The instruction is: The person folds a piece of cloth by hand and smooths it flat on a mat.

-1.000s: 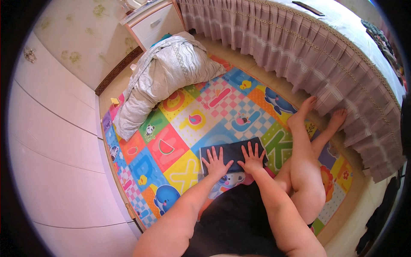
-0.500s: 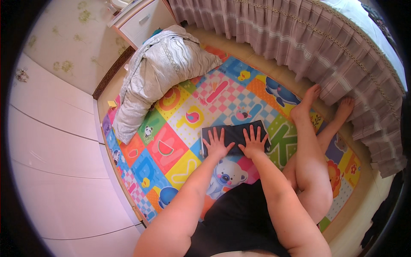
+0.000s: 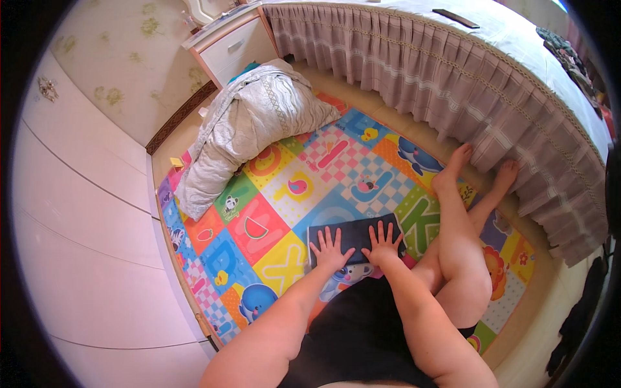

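Observation:
A folded dark navy cloth [image 3: 352, 234] lies flat on the colourful play mat [image 3: 284, 194], just in front of me. A pale edge shows along its sides. My left hand [image 3: 332, 251] rests palm down on its left half, fingers spread. On the right half lies my right hand [image 3: 383, 246], also palm down with fingers apart. Both thumbs point inward with a gap between them, and neither hand grips the cloth. The cloth's near edge covers part of a printed bear on the mat.
A rumpled silver-grey quilt [image 3: 259, 107] lies at the mat's far left, before a white drawer cabinet [image 3: 234, 48]. White panels [image 3: 97, 258] run along the left. My bare legs [image 3: 462, 258] stretch to the right, feet by the pleated bed skirt [image 3: 414, 84]. A dark phone-like slab [image 3: 456, 18] lies on the bed.
Both hands and the cloth have slid toward me across the mat, uncovering more of the blue square beyond. My view has tilted up, bringing more of the bed top into sight.

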The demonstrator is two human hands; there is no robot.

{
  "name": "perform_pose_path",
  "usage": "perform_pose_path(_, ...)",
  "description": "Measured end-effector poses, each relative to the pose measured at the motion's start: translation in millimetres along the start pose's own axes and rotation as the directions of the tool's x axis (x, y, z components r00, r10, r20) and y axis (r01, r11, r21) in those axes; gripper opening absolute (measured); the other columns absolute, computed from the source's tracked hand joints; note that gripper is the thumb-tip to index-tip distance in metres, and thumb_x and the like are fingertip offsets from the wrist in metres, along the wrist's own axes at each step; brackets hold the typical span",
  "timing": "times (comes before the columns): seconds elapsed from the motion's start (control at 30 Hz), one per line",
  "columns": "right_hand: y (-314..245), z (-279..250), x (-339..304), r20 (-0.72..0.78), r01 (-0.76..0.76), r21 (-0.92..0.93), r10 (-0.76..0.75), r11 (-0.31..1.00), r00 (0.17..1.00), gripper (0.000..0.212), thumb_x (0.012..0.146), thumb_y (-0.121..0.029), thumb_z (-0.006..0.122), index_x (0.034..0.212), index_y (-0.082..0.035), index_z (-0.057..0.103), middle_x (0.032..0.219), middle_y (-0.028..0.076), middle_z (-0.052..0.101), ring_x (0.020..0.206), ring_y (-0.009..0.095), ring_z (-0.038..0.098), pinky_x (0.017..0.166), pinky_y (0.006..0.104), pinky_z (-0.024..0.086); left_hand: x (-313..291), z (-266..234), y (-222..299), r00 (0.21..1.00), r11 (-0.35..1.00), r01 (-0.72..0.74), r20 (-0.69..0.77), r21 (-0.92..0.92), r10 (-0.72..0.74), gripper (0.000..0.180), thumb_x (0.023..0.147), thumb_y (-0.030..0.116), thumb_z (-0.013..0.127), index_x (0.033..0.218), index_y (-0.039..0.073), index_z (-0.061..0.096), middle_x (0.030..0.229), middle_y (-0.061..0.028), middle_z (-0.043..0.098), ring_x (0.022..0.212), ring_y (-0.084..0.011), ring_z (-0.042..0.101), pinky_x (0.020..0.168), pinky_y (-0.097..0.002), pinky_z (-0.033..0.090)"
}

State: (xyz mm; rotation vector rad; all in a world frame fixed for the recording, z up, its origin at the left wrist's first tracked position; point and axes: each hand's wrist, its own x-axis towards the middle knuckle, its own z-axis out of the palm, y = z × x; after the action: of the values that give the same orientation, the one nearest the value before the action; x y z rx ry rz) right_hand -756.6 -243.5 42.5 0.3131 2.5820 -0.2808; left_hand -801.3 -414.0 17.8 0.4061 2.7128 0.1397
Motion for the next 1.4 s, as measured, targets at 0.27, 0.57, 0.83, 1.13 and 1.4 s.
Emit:
perform_pose_path(0.27,3,31,-35,0.029,0.117,-0.040,-0.116,0.992,0.993,0.085,0.085,-0.060,0.046,0.149,-0.022,0.005,0.154,0.011,-0.013,0.139,0.041,-0.015,0.102,0.0703,-0.001,-72,32,-6,0.997,0.998,0.068,-0.039,0.003,-0.067,0.089,0.083,0.070,0.037,0.149,0.020,0.006,0.155,-0.0142,-0.005,0.141,-0.0370,-0.007,0.104,-0.0676,0.000)
perform_pose_path(0.57,2,30,-40,0.057,0.154,-0.063,-0.150,0.986,0.987,0.084,0.085,-0.060,0.046,0.149,-0.023,0.006,0.154,0.010,-0.012,0.139,0.041,-0.014,0.102,0.0699,-0.001,-77,38,-5,0.994,0.997,0.083,-0.077,0.006,-0.083,0.089,0.082,0.070,0.039,0.149,0.019,0.009,0.154,-0.0164,-0.004,0.141,-0.0390,-0.007,0.102,-0.0693,0.000)
perform_pose_path(0.83,5,20,-11,-0.099,0.147,-0.027,-0.149,0.989,0.984,0.080,0.086,-0.059,0.045,0.149,-0.023,0.010,0.155,0.010,-0.008,0.140,0.040,-0.011,0.103,0.0687,-0.002,-22,20,-9,0.992,0.999,-0.012,-0.127,0.031,0.015,0.091,0.080,0.070,0.043,0.149,0.019,0.012,0.154,-0.0174,-0.004,0.140,-0.0401,-0.007,0.102,-0.0698,0.000)
perform_pose_path(1.13,7,-4,45,-0.185,0.089,0.024,-0.083,0.996,0.979,0.082,0.084,-0.061,0.046,0.149,-0.023,0.012,0.155,0.009,-0.005,0.141,0.039,-0.008,0.102,0.0704,-0.001,55,-14,-7,0.994,0.996,-0.073,-0.073,0.057,0.077,0.092,0.080,0.071,0.043,0.149,0.021,0.011,0.154,-0.0153,-0.004,0.141,-0.0391,-0.007,0.103,-0.0677,0.000)
perform_pose_path(1.4,6,-35,63,-0.072,0.025,0.060,-0.021,0.998,0.997,0.082,0.085,-0.061,0.044,0.149,-0.026,0.006,0.155,0.006,-0.011,0.141,0.037,-0.012,0.103,0.0688,-0.001,78,-38,5,0.999,0.997,-0.047,-0.019,0.069,0.048,0.091,0.080,0.072,0.042,0.149,0.022,0.009,0.155,-0.0138,-0.004,0.141,-0.0368,-0.008,0.104,-0.0668,0.000)
